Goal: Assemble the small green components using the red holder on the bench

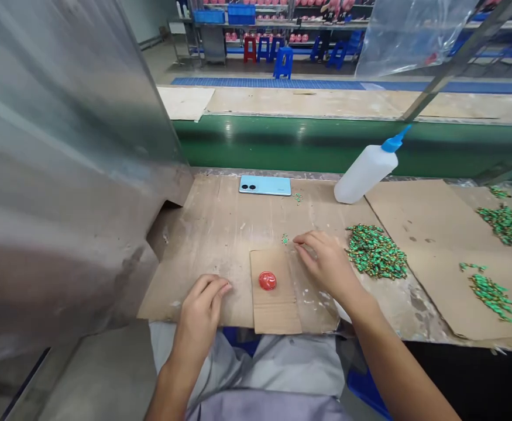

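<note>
A glossy red disc [267,280] lies on a small strip of cardboard [277,316] in front of me. To its left, low over the table edge, my left hand [200,307] has thumb and fingertips pinched together; whatever they hold is too small to tell. My right hand [326,263] reaches in from the right, its thumb and index tips close together beside a few tiny green pieces [285,238]. Whether a piece sits between those tips I cannot make out. Right of that hand is a big pile of small green and gold pieces [376,251].
A light blue phone [265,185] lies at the back, with more green bits [298,197] beside it. A white squeeze bottle [365,173] leans near the green belt [282,143]. Further green piles [492,297] lie right. A metal panel [62,175] walls the left.
</note>
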{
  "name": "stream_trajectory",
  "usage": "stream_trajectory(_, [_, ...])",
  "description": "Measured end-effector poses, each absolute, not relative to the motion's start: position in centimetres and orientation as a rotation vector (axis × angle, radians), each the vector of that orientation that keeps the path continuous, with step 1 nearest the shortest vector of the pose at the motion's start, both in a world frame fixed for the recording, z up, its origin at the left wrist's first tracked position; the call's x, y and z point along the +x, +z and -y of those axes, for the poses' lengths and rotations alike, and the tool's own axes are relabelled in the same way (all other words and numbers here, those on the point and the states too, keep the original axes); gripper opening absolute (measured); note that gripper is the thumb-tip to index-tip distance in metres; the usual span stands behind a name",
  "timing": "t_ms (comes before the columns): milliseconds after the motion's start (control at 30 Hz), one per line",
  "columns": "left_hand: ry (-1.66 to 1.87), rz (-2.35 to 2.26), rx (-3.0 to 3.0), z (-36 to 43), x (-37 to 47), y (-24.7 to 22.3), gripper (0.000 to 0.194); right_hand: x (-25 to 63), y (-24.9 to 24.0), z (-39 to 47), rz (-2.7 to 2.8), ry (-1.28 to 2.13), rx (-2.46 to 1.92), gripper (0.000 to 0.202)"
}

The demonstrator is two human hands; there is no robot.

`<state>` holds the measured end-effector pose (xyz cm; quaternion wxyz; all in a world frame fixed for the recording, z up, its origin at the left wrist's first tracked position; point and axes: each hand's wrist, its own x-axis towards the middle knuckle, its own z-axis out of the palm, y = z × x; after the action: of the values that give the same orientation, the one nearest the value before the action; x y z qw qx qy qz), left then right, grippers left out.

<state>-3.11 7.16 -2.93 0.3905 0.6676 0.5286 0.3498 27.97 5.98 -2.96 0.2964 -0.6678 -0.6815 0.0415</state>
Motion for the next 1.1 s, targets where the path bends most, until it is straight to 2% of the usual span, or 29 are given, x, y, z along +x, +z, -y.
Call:
stream_trajectory(100, [0.891, -1.334, 1.447, -6.4, -3.2, -2.1, 0.027, 27.2, -3.5, -7.4, 1.87, 0.137, -1.844, 0.016])
stream_trajectory(333, [0.868, -1.113, 0.849, -4.9, -2.0, -0.1, 0.062, 26.7, -4.8, -8.4, 1.837, 0.127, -1.959, 0.016])
stream_trajectory(467, [0.851, -0.938, 0.604, -4.2, -1.3, 1.2, 0.051, 26.4, -5.5, -8.6, 1.782, 0.138, -1.977, 0.017])
stream_trajectory(567, [0.831, -0.869, 0.577, -3.9, -1.2, 1.6, 0.039, 26.4, -5.7, -8.7, 1.755, 0.163, -1.968, 0.014])
stream_trajectory(767, [0.961, -0.861, 0.67, -3.7, -1.0, 1.3, 0.031, 26.9, -5.3, -8.2, 1.729, 0.208, -1.92, 0.011])
stream_trajectory(933, [0.876, -0.848, 0.632, -3.4, -0.9, 1.1, 0.032, 26.9, -5.0, -8.0, 1.731, 0.24, -1.893, 0.012])
stream_trajectory(1100, [0.845, -0.866, 0.608, -3.5, -0.3, 1.4, 0.042, 26.3, -5.2, -8.4, 1.719, 0.248, -1.898, 0.017])
